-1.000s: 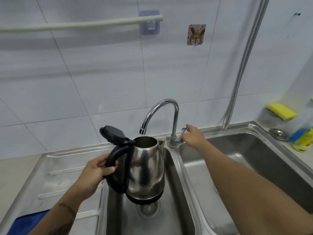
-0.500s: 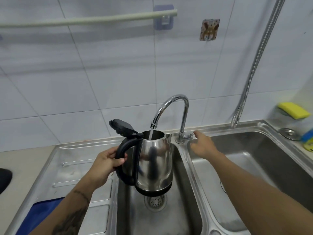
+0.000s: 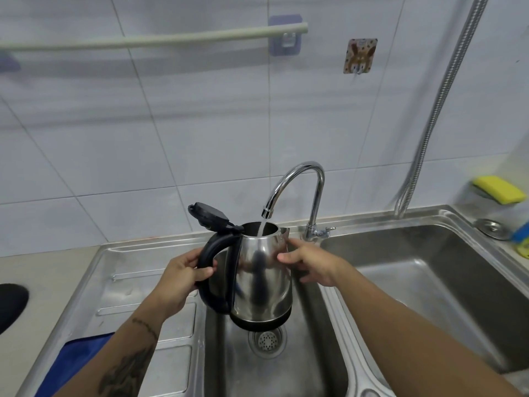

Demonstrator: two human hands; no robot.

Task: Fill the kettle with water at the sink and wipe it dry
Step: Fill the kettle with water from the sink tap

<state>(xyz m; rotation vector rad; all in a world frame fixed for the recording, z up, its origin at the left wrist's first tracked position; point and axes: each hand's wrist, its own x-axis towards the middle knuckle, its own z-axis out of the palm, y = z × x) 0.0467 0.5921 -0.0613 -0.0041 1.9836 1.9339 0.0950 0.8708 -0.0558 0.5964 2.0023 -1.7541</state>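
two hands on the kettle (image 3: 262, 279), which is held upright in the air over the left basin (image 3: 309, 353) of the steel sink, its black base above the drain strainer (image 3: 266, 340), not resting on it. left hand (image 3: 183, 279) has fingers curled round the black handle (image 3: 210, 262) and carries the weight. right hand (image 3: 310, 266) lies against the right flank of the steel body just below the spout, fingers nearly straight, steadying rather than gripping. lid (image 3: 210, 217) is hinged open and tipped back to the left. tap (image 3: 297, 190) is running; a thin stream drops from its nozzle into the open mouth, landing right of centre. water level inside cannot be read from this view. judgement: filling is under way, wiping not yet begun. to do this step well: keep the body vertical so the stream stays inside the rim and does not run down the outside, which would add to the drying later; keep the mouth close under the nozzle to limit splash; expect the load on the handle to grow, so the palm on the flank is useful as a brace. watch the level and stop short of the spout. the lever at the tap foot (image 3: 326, 230) is near the right hand, which seems the one to free for shutting off. a blue cloth (image 3: 77, 359) lies on the drainboard (image 3: 137, 282) at lower left, within reach, a likely candidate for drying. a yellow sponge (image 3: 499, 189) sits at far right, well apart.
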